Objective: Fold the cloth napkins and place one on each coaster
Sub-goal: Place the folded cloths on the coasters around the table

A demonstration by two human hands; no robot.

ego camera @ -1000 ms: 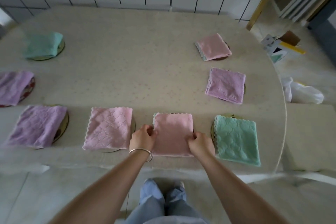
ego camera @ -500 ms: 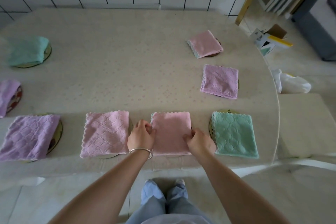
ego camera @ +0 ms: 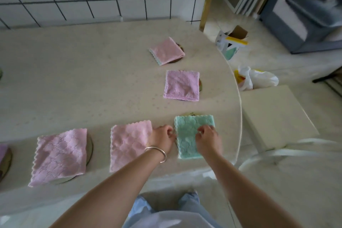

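Both hands are at the near edge of the surface [ego camera: 77,83], around 5 o'clock from its centre. The left hand [ego camera: 161,138] sits between the pink napkin [ego camera: 129,146] and the green napkin [ego camera: 192,135], fingers curled, fingertips at the green napkin's left edge; whether it actually pinches the cloth cannot be told through the blur. The right hand [ego camera: 208,139] lies on top of the green napkin, fingers bent with the tips pressing or pinching the cloth near its middle; the exact grip cannot be told. A bangle [ego camera: 157,152] circles the left wrist.

The green napkin lies flat and folded, a coaster rim [ego camera: 192,113] showing at its far edge. At 9 o'clock from the pink napkin, a second pink napkin [ego camera: 59,155] rests on a coaster. At 12 o'clock from the green one lies a lilac napkin [ego camera: 182,85], and beyond it a folded pink napkin [ego camera: 166,51] on a dark coaster.
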